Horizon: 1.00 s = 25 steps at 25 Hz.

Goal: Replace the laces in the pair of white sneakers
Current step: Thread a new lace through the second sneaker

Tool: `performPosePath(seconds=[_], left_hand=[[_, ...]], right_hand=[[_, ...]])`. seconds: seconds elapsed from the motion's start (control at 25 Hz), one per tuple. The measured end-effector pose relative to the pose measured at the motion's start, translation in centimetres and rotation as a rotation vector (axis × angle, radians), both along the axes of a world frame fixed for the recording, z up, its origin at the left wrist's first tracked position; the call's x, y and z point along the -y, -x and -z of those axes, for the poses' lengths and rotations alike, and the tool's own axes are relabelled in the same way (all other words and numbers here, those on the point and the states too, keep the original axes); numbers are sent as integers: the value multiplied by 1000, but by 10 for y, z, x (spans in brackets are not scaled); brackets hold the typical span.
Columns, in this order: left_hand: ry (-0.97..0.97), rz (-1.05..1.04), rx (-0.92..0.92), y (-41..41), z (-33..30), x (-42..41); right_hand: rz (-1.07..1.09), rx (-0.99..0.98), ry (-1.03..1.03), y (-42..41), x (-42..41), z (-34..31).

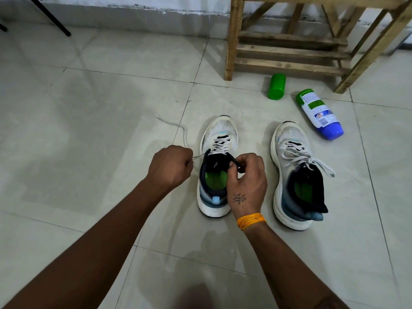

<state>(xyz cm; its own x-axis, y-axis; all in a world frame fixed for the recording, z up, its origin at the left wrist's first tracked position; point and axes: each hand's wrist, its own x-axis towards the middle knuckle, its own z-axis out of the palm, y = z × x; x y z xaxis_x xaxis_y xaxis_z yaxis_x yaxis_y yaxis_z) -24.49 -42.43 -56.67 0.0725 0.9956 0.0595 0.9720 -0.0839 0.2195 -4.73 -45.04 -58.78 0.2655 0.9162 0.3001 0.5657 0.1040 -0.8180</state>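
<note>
Sneakers stand side by side at centre frame: the left sneaker [215, 172] under my hands, the right sneaker [298, 175] beside it with its lace knotted. My left hand [170, 167] is clenched around the white lace [178, 128] trailing toward upper left, while my right hand [246, 179] pinches the collar by the top eyelet. Pulling too sharply could, I judge, drag the shoe sideways or snag the lace in an eyelet.
</note>
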Motion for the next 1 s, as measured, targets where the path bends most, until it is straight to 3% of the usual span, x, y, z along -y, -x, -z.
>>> performPosePath(seconds=[0.16,0.28,0.36,0.56,0.8,1.0], left_hand=[[145,-102,153,-10,-5,-3],[249,-263,427,-21,-6,-5],[209,-369,588,-29,-4,-8],[172,-547,1186,-50,-24,-22],[109,-525,1512,-56,-46,-26],[41,-425,1516,-54,-93,-23]], right_hand=[[2,-4,-2,1,0,1],[-10,-9,-7,0,1,1],[-23,1,-6,0,0,1],[-27,15,1,1,1,0],[-23,51,20,-2,-2,-4],[-32,64,78,2,-6,-21]])
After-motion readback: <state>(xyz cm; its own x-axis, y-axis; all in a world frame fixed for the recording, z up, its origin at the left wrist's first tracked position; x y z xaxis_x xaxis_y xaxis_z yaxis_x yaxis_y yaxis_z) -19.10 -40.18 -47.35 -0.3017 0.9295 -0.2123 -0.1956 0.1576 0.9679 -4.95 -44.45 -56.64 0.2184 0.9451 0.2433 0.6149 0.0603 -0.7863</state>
